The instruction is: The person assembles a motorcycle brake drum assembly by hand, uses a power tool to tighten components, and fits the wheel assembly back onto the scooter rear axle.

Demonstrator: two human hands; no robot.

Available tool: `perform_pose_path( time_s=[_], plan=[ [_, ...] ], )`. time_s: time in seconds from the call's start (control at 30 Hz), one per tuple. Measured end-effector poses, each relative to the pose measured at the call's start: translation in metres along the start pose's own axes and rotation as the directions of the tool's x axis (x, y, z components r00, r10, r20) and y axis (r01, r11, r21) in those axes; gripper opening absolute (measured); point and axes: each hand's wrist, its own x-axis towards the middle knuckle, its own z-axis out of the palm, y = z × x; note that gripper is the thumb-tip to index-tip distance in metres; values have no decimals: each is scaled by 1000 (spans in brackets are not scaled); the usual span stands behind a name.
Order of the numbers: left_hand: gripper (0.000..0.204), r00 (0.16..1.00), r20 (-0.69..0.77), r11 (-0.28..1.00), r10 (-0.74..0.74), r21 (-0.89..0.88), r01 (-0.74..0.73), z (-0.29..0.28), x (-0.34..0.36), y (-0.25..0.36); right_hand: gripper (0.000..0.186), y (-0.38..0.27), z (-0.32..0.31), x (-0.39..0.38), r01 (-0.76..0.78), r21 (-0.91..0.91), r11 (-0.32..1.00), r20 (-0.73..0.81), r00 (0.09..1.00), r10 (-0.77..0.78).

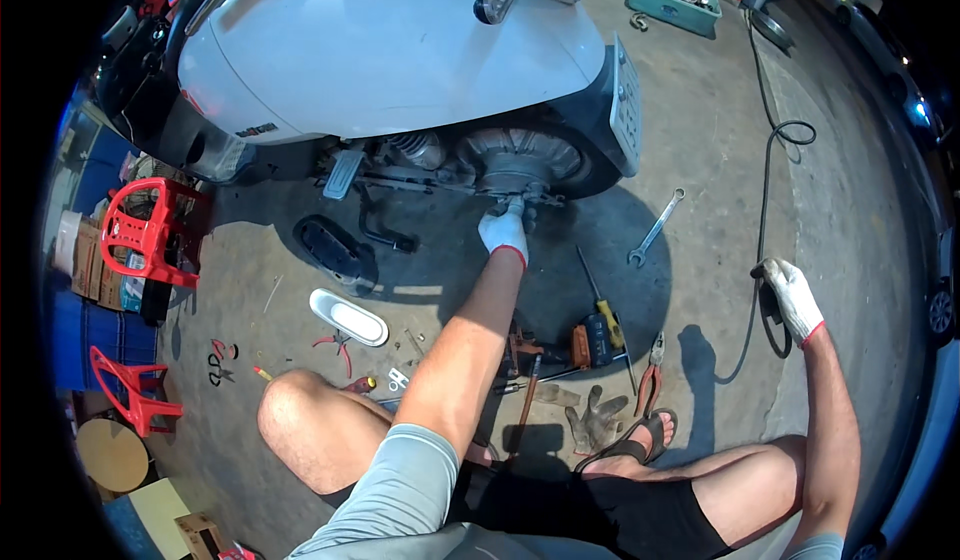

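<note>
A white scooter [380,50] stands in front of me, its rear wheel [525,155] low at the far side. My left hand [505,232], in a white glove with a red cuff, reaches to the hub at the wheel's lower edge. Its fingers are bent in against the metal there, and what they grip is hidden. Out to the right, my right hand [797,305], gloved the same way with darkened fingertips, is closed around a black hose [763,180]. From this hand the hose runs up to the back, with a loop hanging below.
A combination wrench [657,228], yellow-handled screwdriver [609,323], red-handled pliers [652,375] and dirty glove [597,422] lie on the concrete. A white oval cover [348,318] and black cover [335,252] lie left. Red chairs [150,230] stand far left; a green crate [672,5] sits behind.
</note>
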Motion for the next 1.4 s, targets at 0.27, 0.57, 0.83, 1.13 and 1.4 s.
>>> perform_pose_path(
  time_s=[0.27,0.57,0.83,1.13,1.4],
  plan=[
    [39,942,194,960,273,2,-279,-44,47,-25,38,0,3,3,6,3,1000,15,1000,-6],
    [39,911,261,778,318,478,-408,-57,43,-27,38,9,-9,1,-20,22,1000,17,1000,20],
    [35,908,308,692,284,590,-417,-80,63,-19,21,9,-5,0,25,-60,998,78,997,-21],
    [24,920,263,896,290,265,-358,-72,61,-20,16,35,-13,6,3,-119,993,53,999,3],
    [13,985,171,993,28,-119,-8,-36,76,-26,14,23,-7,-10,-73,-185,980,21,997,79]
  ],
)
